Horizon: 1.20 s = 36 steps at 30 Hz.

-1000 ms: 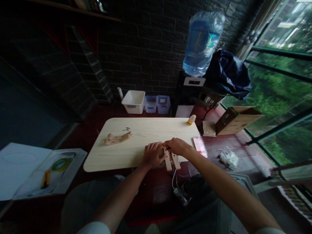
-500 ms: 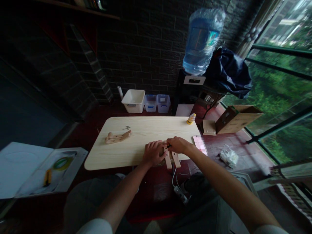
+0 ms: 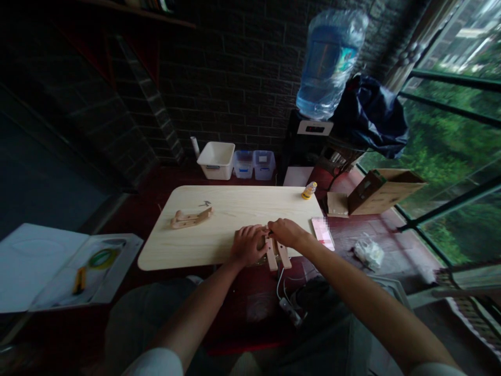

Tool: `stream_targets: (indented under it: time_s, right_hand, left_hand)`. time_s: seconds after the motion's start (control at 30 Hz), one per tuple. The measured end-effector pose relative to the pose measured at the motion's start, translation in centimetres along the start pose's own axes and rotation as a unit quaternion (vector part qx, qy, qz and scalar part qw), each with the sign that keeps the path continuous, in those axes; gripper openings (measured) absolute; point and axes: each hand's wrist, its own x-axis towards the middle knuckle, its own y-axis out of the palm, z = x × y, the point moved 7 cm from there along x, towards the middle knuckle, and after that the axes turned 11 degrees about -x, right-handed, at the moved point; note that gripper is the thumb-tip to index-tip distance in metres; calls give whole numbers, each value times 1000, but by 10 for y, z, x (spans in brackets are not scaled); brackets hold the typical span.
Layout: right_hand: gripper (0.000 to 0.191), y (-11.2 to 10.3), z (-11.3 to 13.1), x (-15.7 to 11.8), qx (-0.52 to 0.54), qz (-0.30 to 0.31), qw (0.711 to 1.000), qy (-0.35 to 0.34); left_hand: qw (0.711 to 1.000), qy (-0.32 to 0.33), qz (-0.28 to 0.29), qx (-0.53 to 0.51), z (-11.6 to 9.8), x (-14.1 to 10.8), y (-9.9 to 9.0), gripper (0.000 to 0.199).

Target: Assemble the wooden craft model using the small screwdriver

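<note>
At the front edge of the table, a wooden assembly [image 3: 271,256] has two light wooden legs with dark holes jutting toward me. My left hand [image 3: 249,245] is closed over its left part and presses it against the tabletop. Just to the right, my right hand [image 3: 287,233] is closed in a pinch at the top of the assembly. A small dark thing shows at its fingertips, too hidden to name. Farther left on the table lies a second wooden piece [image 3: 191,218], with a few small dark metal pieces [image 3: 204,203] behind it.
A yellow-capped bottle [image 3: 309,190] stands at the back right corner of the table [image 3: 235,201], and a pink-screened phone [image 3: 323,233] lies at its right edge. An open white case [image 3: 117,271] is at left. Cables and a power strip [image 3: 289,312] lie below.
Both hands stay at the wooden assembly, the right hand's fingers turned slightly. The dark thing at its fingertips shows less. The whole view has shifted slightly.
</note>
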Motion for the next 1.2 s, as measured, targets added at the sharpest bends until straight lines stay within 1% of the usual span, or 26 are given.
stream_targets:
  time_s: [0.17,0.37,0.53,0.73,0.9,1.07,1.2]
  right_hand:
    - [27,0,-3,-3,20,4,1000,15]
    - [33,-3,0,-13,25,-1,1000,9]
    - [29,-2,4,-8,10,-9,1000,-5]
    - [27,1,-4,-3,32,-1,999,16]
    - [32,8,-8,-6,46,1,998,35]
    - [29,5,-3,-10,37,-3,999,-17]
    - [27,0,-1,-9,1,-9,1000,-28]
  left_hand:
    - [1000,5,-3,-1,-2,-1,-1,37]
    - [1000,8,-7,2,-4,-2,-3,36]
    - [1000,6,-6,3,-3,-2,-1,31]
    - [1000,0,-5,1,1,-2,2,36]
    - [1000,2,-5,1,1,-2,1,38]
    - [1000,4,-2,-1,-2,-3,-1,41]
    - [1000,1,-6,-1,-2,-3,-1,39]
